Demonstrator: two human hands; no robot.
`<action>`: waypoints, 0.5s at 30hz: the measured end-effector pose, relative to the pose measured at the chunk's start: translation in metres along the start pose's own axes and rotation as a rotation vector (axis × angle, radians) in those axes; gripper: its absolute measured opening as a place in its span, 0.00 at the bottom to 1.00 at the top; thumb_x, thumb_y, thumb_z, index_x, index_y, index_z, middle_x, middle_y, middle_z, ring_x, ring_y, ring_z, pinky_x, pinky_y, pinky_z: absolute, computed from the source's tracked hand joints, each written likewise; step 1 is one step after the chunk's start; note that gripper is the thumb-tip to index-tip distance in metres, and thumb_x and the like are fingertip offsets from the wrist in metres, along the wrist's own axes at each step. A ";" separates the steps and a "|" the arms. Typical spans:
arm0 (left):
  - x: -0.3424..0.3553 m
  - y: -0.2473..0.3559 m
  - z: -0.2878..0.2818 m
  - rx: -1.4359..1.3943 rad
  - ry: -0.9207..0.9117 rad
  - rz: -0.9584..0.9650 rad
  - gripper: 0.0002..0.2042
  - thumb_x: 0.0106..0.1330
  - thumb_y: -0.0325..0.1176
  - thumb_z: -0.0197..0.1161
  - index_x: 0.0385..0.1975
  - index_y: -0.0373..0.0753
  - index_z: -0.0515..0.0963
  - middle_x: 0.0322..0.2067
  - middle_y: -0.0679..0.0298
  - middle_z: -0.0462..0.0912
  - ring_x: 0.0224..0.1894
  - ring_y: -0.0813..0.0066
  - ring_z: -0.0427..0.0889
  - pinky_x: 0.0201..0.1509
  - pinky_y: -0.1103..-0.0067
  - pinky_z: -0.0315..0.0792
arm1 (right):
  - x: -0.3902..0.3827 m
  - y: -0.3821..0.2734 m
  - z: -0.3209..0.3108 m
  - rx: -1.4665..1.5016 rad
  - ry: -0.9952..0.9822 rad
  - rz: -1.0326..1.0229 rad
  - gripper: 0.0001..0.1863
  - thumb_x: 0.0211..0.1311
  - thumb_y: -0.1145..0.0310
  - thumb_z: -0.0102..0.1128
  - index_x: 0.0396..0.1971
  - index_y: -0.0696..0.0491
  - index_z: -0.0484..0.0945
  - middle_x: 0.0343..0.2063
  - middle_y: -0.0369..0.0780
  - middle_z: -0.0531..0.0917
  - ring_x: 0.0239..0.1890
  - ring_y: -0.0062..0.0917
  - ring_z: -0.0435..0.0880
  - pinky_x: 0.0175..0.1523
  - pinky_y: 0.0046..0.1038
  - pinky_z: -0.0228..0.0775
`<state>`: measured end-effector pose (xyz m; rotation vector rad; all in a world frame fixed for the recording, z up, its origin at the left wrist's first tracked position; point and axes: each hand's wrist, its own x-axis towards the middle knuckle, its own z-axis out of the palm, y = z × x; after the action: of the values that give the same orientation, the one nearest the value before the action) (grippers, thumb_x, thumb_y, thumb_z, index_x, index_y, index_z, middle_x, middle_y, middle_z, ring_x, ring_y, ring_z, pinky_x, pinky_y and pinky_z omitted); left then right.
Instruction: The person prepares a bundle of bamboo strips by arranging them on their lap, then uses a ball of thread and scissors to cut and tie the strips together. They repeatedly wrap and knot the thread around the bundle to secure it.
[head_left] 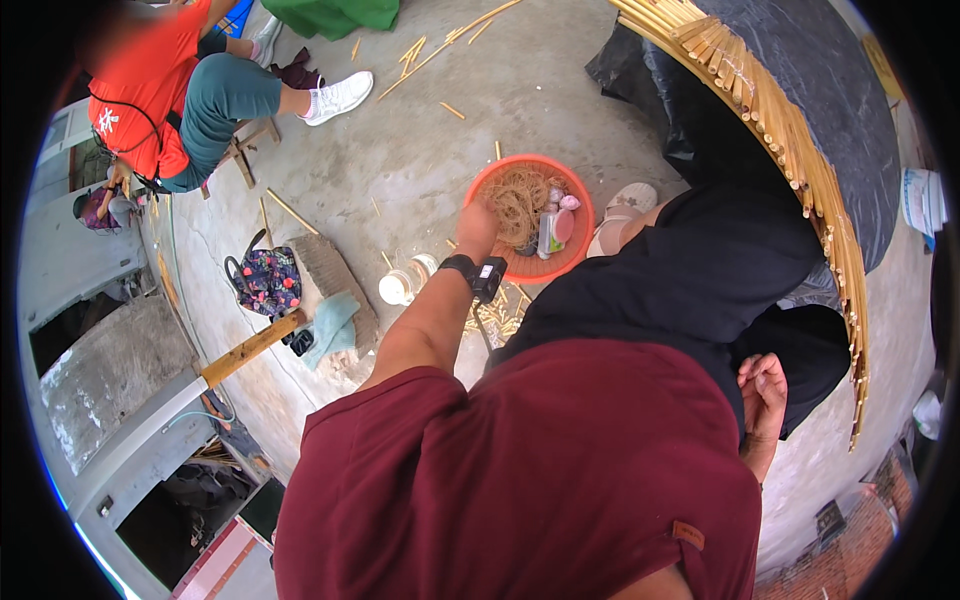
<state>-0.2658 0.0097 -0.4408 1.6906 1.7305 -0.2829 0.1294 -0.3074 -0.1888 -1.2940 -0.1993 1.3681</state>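
My left hand (478,226) reaches over the left rim of a round orange plastic basket (584,248), its fingers hidden beside the twine. Coils of tan twine (519,203) fill the basket's left part. To their right lie a clear container with a green edge (546,236), a pink oval item (563,225) and small pinkish balls (569,202). On my left wrist sits a black strap with a small boxy device (487,279). Close to my right thigh, my right hand (764,394) is held with its fingers curled inward; whatever they hold, if anything, does not show.
Bound thin bamboo sticks form a long curved edge (800,170) on my right, beside black plastic sheeting (850,90). A block with a flowered bag (270,280) and a white-lidded jar (396,287) stand left. Cut stick pieces (494,322) litter the floor. A seated person (220,95) is far left.
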 end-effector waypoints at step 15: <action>0.007 0.041 0.015 0.750 -0.304 0.426 0.11 0.63 0.31 0.54 0.42 0.42 0.79 0.58 0.56 0.69 0.53 0.56 0.77 0.48 0.66 0.76 | 0.009 -0.005 0.003 -0.003 0.028 0.046 0.07 0.61 0.68 0.59 0.32 0.54 0.70 0.33 0.41 0.76 0.32 0.22 0.74 0.41 0.21 0.67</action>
<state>-0.2219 0.0118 -0.4438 2.3288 1.0480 -1.0196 0.1328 -0.2974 -0.1892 -1.3264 -0.1531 1.3879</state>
